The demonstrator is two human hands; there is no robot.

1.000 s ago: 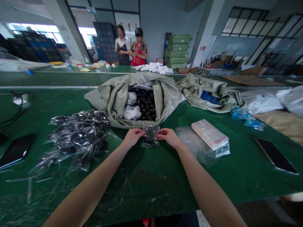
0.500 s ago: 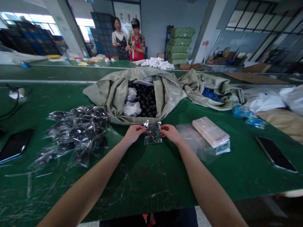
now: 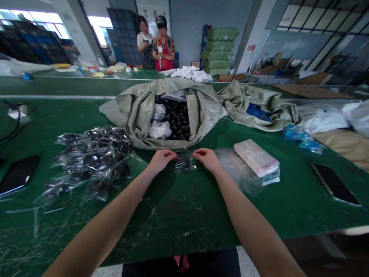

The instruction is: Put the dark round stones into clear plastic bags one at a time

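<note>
Between my hands is a small clear plastic bag (image 3: 185,164) with a dark round item inside, close to the green table top. My left hand (image 3: 163,159) pinches the bag's upper left corner. On the other side, my right hand (image 3: 206,158) has its fingertips closed at the upper right corner. Just beyond them an open woven sack (image 3: 198,115) holds many black egg-shaped pieces (image 3: 178,120) and some crumpled clear plastic. A pile of filled clear bags (image 3: 93,157) lies left of my left hand. Right of my right hand sits a stack of flat clear bags (image 3: 256,157).
Phones lie at the left (image 3: 19,175) and right (image 3: 334,184). A second woven sack (image 3: 276,111) with blue pieces (image 3: 258,111) stands back right, near blue wrapped items (image 3: 302,138). Two people (image 3: 163,48) stand beyond the far table.
The bag has tipped from facing me upright to lying flatter and lower, with my hands still at its upper corners. The view has shifted slightly.
</note>
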